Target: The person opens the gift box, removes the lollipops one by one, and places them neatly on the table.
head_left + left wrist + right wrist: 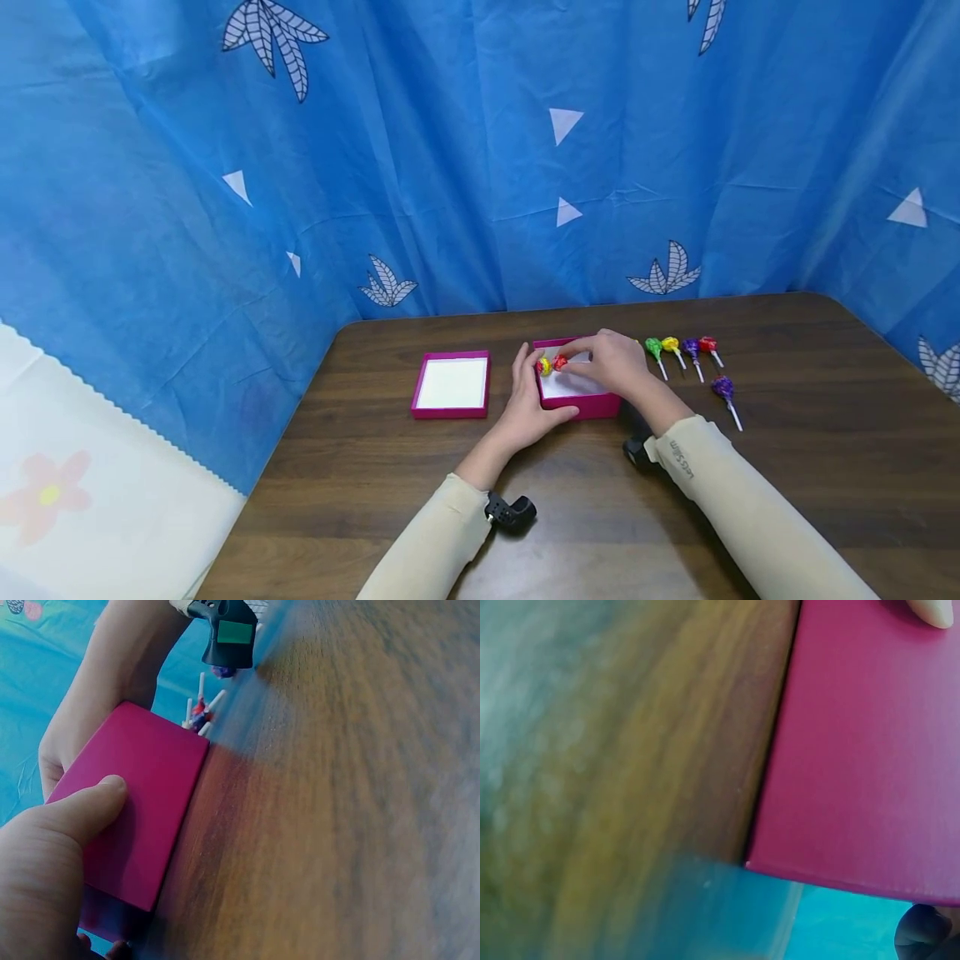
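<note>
An open magenta box (596, 407) with a white inside stands on the table between the hands. My left hand (525, 417) holds its near left corner, thumb (101, 806) against the front wall and fingers along the left side. Inside the box, by the left wall, is a red and yellow lollipop (543, 366). Beside it, my right hand (618, 365) reaches over the box and pinches a red lollipop (559, 362) with thumb and fingertips. The sticks of both lollipops are hard to make out. In the right wrist view, the box wall (862, 765) fills the right side.
Left of the box lies a matching magenta lid (450, 412), white side up. To the right stretches a row of lollipops: green (653, 345), yellow (670, 344), purple (691, 345) and red (708, 343). Another purple lollipop (723, 387) lies nearer. A blue curtain (480, 167) hangs behind the table.
</note>
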`<act>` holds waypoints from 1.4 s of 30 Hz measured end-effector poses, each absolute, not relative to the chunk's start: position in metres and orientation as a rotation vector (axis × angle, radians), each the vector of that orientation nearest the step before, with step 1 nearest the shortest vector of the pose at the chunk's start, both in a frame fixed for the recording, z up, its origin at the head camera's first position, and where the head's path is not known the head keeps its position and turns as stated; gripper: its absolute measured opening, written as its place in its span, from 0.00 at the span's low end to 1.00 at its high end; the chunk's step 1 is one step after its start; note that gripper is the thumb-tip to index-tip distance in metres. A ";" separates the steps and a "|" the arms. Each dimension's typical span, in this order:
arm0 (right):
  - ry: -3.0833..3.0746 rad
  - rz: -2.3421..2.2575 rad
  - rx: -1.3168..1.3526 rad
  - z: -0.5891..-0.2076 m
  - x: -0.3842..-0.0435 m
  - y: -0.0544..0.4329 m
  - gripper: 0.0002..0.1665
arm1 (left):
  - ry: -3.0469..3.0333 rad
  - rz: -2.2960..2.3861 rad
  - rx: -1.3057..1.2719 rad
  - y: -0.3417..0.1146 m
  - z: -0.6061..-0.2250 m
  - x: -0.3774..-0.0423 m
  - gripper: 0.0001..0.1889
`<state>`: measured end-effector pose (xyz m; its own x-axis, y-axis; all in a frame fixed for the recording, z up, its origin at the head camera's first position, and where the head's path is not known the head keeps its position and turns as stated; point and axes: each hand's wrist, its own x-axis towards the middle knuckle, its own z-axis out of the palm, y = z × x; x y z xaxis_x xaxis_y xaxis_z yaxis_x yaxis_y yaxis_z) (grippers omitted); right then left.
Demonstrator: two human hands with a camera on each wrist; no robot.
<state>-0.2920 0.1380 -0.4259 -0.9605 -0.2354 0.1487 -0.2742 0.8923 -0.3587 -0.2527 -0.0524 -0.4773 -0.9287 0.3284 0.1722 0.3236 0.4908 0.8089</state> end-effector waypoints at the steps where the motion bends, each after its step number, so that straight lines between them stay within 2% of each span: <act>1: -2.947 0.594 0.385 -0.426 -0.292 0.139 0.26 | 2.703 1.472 0.599 -0.052 -0.477 -0.253 0.55; 21: -2.665 0.994 0.404 -0.425 -0.287 0.140 0.23 | 2.684 1.478 0.621 -0.053 -0.480 -0.256 0.56; 29: -2.577 1.053 0.486 -0.420 -0.280 0.141 0.30 | 2.689 1.492 0.629 -0.054 -0.481 -0.257 0.55; 42: -2.546 1.122 0.444 -0.408 -0.260 0.163 0.22 | 2.675 1.490 0.626 -0.052 -0.480 -0.256 0.56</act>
